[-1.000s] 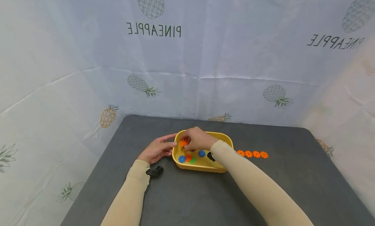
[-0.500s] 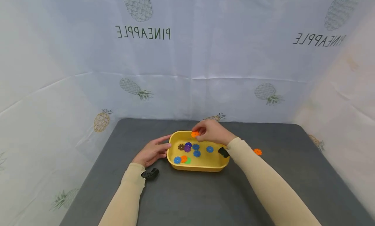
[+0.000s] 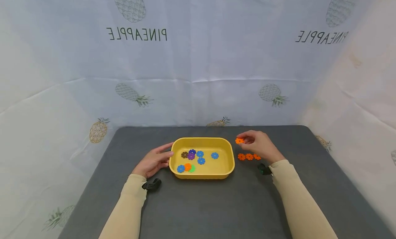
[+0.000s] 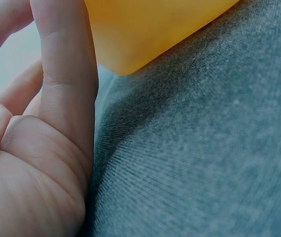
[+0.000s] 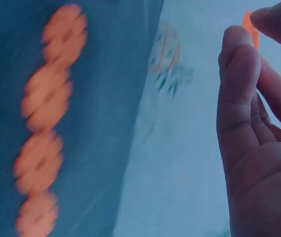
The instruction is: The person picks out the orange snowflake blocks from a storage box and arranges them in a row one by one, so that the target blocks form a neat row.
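In the head view my right hand [image 3: 260,144] pinches an orange flower-shaped disc [image 3: 239,141] between thumb and fingertips, above the table right of the yellow basin [image 3: 229,167]. Only the disc's edge [image 5: 250,29] shows in the right wrist view. Below that hand lies a row of several orange discs [image 3: 249,156], partly covered by the hand in the head view. My left hand [image 3: 153,162] holds the basin's left end, thumb over the rim and other fingers along the outside. The left wrist view shows the basin's wall [image 4: 145,29] beyond the thumb.
Inside the basin lie several blue discs [image 3: 215,155], a brown disc [image 3: 184,155], a purple disc [image 3: 191,156], a green disc [image 3: 193,168] and an orange disc [image 3: 187,167]. A grey-covered table [image 3: 204,208] stands against a pineapple-printed curtain [image 3: 191,105].
My right hand has lifted an orange disc out of the basin and carried it right, above the orange row. The left hand has stayed at the basin's left end.
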{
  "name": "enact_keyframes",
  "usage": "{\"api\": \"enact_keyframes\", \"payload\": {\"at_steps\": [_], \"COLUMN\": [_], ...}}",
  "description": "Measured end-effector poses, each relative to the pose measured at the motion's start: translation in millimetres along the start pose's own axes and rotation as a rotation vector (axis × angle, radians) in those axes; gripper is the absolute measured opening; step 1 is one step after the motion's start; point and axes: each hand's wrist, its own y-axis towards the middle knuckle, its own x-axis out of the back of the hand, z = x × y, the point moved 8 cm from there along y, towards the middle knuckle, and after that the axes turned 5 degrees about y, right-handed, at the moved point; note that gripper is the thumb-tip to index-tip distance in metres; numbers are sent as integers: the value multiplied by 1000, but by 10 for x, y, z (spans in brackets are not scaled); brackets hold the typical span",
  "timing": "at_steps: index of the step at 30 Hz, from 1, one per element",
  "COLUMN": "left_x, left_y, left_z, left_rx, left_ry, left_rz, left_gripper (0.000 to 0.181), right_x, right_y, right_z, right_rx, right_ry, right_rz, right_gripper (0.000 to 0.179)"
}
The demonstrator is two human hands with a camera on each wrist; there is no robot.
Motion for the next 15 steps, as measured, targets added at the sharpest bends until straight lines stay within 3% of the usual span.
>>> {"api": "enact_keyframes", "payload": {"at_steps": [8,15], "left_x": [23,9], "left_y": [-11,-3], "left_z": [32,17], "left_rx": [8,14], "left_ry": [-14,-21], "left_rz": [-8,-8], "left_gripper": [74,73], "right_x": [239,373], "right_y": [-305,-477], "right_z": [-582,-937], "right_rx": [-77,-124], "right_ry": [7,-26], "right_rz": [-93,-132], "right_gripper": [41,44]}}
